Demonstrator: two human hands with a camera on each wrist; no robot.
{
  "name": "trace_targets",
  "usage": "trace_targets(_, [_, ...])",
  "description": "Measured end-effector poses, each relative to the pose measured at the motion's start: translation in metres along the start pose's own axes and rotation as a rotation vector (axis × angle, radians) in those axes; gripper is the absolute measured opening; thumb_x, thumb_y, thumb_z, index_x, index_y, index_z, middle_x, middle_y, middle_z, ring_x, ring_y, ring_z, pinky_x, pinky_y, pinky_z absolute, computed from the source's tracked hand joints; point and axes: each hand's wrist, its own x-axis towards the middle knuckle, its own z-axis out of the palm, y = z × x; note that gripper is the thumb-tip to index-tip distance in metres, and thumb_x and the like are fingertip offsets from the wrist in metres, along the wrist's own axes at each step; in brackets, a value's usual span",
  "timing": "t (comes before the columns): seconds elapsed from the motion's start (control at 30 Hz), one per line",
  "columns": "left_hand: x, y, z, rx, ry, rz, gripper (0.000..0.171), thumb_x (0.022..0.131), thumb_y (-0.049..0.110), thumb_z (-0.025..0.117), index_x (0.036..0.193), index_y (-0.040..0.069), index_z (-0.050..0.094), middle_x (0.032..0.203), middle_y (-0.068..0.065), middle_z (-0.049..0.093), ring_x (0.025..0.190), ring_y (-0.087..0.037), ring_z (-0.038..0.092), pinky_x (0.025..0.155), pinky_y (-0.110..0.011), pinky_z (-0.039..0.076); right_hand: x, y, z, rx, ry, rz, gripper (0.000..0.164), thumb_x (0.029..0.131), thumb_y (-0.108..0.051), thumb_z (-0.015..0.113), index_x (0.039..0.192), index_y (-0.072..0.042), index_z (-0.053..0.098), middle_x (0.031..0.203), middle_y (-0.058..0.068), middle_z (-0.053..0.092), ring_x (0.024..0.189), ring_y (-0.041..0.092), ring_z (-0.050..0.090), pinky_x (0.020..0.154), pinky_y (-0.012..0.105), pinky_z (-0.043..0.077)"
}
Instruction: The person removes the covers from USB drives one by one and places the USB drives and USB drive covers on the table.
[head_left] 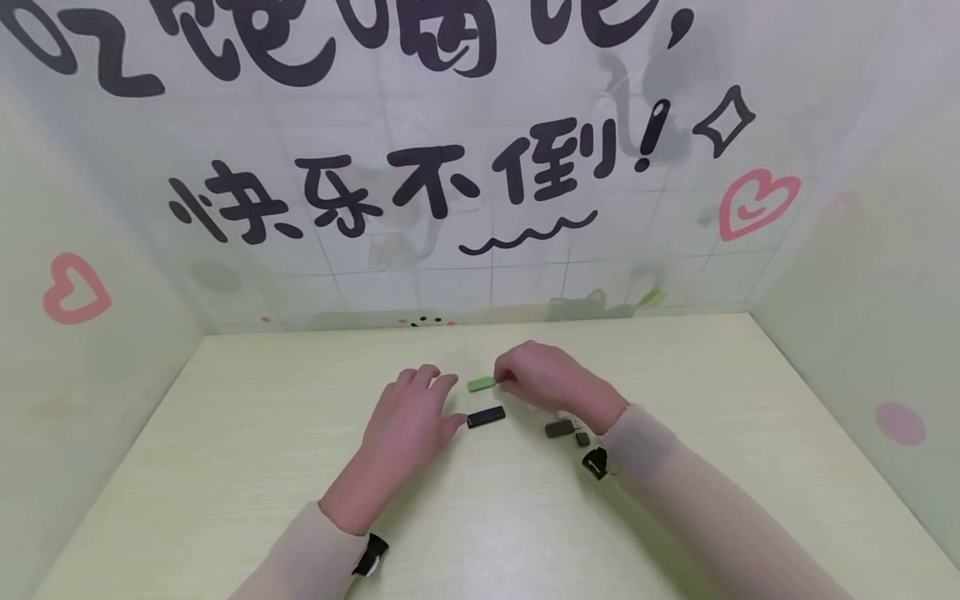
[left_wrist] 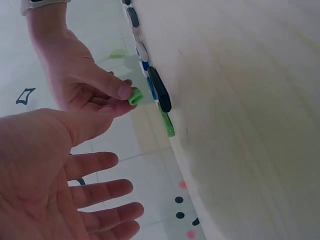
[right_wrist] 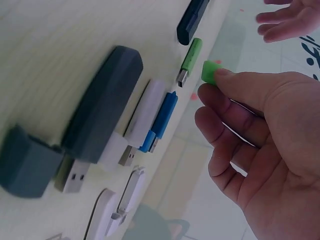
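Note:
Between thumb and forefinger, my right hand (head_left: 543,379) pinches a small green cap (right_wrist: 210,72), held just beside a green USB stick (right_wrist: 191,56). That stick lies on the table with its metal plug bare. My left hand (head_left: 408,425) is spread with relaxed fingers and holds nothing. Its thumb tip comes right up to the end of a black USB stick (head_left: 486,417) in the head view. In the left wrist view the green cap (left_wrist: 135,97) shows its hollow end.
Right of the black stick lie a dark grey USB stick (right_wrist: 107,100) and its separate cap (right_wrist: 30,162). Beside them are a white USB stick (right_wrist: 145,110), a blue one (right_wrist: 166,116) and more white pieces (right_wrist: 100,215). A printed wall (head_left: 420,287) stands behind the table (head_left: 247,417).

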Motion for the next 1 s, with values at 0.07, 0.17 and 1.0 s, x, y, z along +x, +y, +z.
trace_targets(0.07, [-0.005,0.000,-0.002,0.028,-0.020,-0.004,0.056,0.093,0.038,0.083,0.137,0.006,0.067,0.135,-0.017,0.063,0.125,-0.042,0.057,0.099,-0.055,0.052,0.004,0.000,0.002,0.002,-0.014,0.009,0.011,0.103,-0.012,0.071,0.100,-0.015,0.081,0.092,-0.009,0.073,0.076,0.010,0.061,0.078,0.034,0.056])
trace_targets(0.17, [-0.011,-0.001,-0.004,0.049,-0.044,-0.014,0.061,0.092,0.042,0.084,0.139,0.007,0.066,0.137,-0.017,0.061,0.128,-0.043,0.054,0.102,-0.056,0.050,0.008,0.001,0.006,-0.003,-0.035,0.026,0.011,0.103,-0.011,0.070,0.101,-0.015,0.081,0.093,-0.008,0.074,0.076,0.011,0.061,0.078,0.034,0.056])
trace_targets(1.0, [-0.023,-0.007,-0.007,0.033,-0.019,-0.029,0.061,0.091,0.041,0.085,0.138,0.007,0.067,0.138,-0.017,0.061,0.128,-0.043,0.054,0.102,-0.058,0.048,0.015,0.004,0.016,-0.027,-0.041,0.064,0.011,0.102,-0.012,0.074,0.100,-0.014,0.084,0.093,-0.005,0.076,0.073,0.009,0.060,0.075,0.029,0.057])
